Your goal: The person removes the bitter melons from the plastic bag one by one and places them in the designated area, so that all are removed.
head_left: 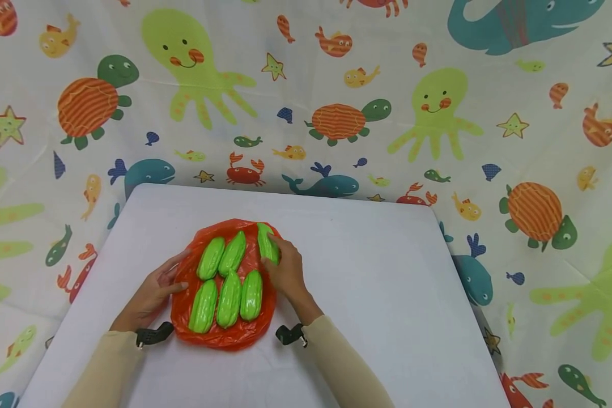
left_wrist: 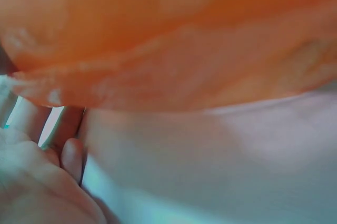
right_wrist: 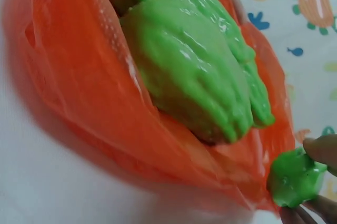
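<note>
An orange plastic bag (head_left: 219,334) lies flat on the white table (head_left: 377,283), with several green ridged toy gourds (head_left: 229,297) on it in two rows. My right hand (head_left: 271,256) pinches the far-right gourd (head_left: 265,241) of the back row; in the right wrist view my right hand (right_wrist: 315,181) grips that gourd's end (right_wrist: 292,179) beside the bag (right_wrist: 79,92). My left hand (head_left: 175,272) rests with straight fingers against the bag's left edge. Close up, the left wrist view shows the bag (left_wrist: 168,50) and my left hand (left_wrist: 37,176).
A sea-animal printed cloth (head_left: 438,113) hangs behind and around the table. The table's right half (head_left: 387,272) holds nothing but bare white surface. Black wrist-camera mounts (head_left: 290,334) sit at both cuffs.
</note>
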`<state>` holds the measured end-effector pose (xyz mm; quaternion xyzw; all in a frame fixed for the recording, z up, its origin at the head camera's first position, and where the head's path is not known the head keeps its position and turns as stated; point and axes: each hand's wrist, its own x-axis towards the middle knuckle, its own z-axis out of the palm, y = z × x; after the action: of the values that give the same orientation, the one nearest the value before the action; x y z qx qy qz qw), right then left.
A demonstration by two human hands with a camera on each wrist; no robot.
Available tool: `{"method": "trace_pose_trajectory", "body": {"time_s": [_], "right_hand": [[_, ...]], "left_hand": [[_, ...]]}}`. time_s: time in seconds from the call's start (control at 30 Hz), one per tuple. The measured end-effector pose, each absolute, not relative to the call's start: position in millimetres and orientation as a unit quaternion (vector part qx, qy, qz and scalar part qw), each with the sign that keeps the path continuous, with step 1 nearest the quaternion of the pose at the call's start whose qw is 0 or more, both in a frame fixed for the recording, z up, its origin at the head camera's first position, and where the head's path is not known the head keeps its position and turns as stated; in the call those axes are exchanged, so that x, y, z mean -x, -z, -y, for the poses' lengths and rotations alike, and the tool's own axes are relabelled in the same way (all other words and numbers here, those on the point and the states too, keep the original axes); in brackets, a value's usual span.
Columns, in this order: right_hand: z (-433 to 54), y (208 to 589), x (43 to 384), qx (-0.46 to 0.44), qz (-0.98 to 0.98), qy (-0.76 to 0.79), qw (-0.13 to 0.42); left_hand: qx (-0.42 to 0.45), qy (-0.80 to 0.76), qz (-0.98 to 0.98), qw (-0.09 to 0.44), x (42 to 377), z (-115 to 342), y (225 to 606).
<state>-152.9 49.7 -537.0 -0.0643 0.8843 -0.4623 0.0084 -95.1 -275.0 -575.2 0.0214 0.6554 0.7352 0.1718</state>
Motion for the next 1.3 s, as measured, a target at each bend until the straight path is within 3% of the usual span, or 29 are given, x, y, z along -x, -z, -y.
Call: {"method": "trace_pose_trajectory", "body": {"time_s": [0.77,1.3], "right_hand": [[-132.3,561.3,156.6,-0.063,-0.874,0.48,-0.043],[-142.7,564.9,159.4,-0.076,-0.882,0.463,-0.03]], "left_hand": [[-0.02,-0.731,-0.659,0.173,96.1,274.8,578.2],[-0.017,-0.742,-0.649,0.169,96.6,274.5,582.4]]}}
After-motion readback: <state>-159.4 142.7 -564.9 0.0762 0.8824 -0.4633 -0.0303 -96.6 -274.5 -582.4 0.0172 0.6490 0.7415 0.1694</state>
